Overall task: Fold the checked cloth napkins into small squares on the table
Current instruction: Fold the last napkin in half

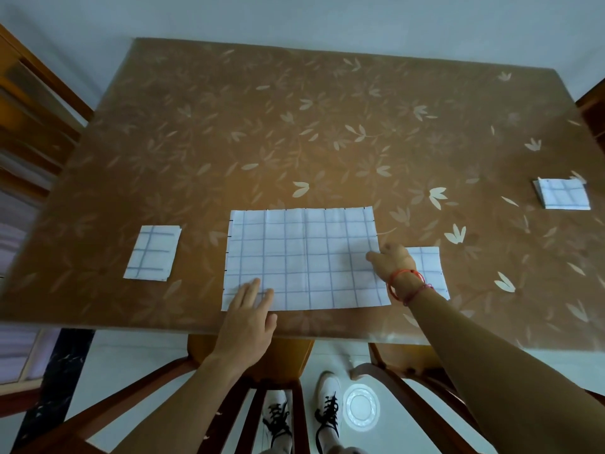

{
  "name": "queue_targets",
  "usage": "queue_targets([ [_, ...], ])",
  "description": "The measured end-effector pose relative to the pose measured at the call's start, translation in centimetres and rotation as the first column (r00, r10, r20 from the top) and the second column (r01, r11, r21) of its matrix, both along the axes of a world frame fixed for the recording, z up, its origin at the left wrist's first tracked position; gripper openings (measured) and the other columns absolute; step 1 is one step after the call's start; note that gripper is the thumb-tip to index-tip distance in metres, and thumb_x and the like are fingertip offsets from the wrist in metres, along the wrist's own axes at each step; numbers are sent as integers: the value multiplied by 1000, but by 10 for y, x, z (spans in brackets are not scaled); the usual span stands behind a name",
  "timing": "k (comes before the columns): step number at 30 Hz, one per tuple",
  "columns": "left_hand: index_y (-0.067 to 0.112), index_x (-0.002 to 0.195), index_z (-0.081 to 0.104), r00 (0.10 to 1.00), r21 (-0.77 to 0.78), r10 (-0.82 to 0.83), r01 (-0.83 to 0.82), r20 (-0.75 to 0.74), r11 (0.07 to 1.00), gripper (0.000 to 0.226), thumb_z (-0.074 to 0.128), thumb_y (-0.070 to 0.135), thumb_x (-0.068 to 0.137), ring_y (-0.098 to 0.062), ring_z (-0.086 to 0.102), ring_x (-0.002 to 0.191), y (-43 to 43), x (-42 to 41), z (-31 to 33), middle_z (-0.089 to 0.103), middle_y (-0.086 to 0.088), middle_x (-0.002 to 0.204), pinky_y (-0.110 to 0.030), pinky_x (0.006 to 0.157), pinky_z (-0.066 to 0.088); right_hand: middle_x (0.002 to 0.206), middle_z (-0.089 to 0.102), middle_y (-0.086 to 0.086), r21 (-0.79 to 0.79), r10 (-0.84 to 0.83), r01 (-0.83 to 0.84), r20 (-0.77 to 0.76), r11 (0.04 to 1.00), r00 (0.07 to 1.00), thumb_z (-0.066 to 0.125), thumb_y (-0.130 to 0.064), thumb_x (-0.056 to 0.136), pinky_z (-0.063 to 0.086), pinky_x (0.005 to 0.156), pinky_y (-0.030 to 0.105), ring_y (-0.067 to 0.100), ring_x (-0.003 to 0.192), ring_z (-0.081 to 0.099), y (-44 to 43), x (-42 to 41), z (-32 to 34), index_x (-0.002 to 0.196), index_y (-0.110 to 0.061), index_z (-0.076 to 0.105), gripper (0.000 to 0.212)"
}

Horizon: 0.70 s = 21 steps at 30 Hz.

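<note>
Napkin [304,257] mid-fold: left hand [248,309] presses flat-fingered, right hand [393,260] pinches the right edge; seemingly light, limp cloth, best lifted by corners.

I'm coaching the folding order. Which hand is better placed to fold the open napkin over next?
Probably the right hand: it seems to pinch the right edge of the open napkin, ready to carry it leftward. The left hand lies flat on the near-left corner, anchoring it.
</note>
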State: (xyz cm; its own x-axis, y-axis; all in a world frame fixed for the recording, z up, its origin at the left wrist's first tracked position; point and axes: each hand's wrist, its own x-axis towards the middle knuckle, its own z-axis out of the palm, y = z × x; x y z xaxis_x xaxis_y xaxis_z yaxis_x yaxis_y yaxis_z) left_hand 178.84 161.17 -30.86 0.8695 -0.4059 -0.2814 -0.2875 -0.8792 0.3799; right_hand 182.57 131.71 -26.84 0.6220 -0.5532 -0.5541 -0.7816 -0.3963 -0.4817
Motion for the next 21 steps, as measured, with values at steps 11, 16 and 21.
queue_targets([
  [11, 23, 149, 30, 1000, -66, 20, -19, 21, 998, 52, 44, 32, 100, -22, 3, 148, 2, 0, -2, 13, -3, 160, -31, 114, 11, 84, 65, 8, 220, -169, 159, 26, 963, 985, 77, -29, 75, 56, 79, 38, 27, 78, 63, -10, 20, -7, 90, -5, 65, 31],
  [16, 23, 150, 29, 999, -58, 21, -20, 25, 998, 52, 43, 32, 100, -20, 3, 148, 3, -1, -2, 11, -2, 161, -31, 115, 15, 73, 62, 4, 139, -106, 93, 92, 986, 990, 73, -26, 78, 46, 63, 25, 23, 72, 59, -14, 27, -3, 74, -8, 68, 19],
  [21, 18, 146, 37, 998, -15, 33, -32, 57, 999, 55, 54, 31, 95, -24, 14, 147, 5, -4, -4, 21, -6, 158, -32, 111, 16, 83, 70, 17, 99, -31, 21, 103, 995, 994, 79, -23, 72, 58, 75, 38, 32, 78, 66, -20, 30, -1, 90, -1, 73, 30],
])
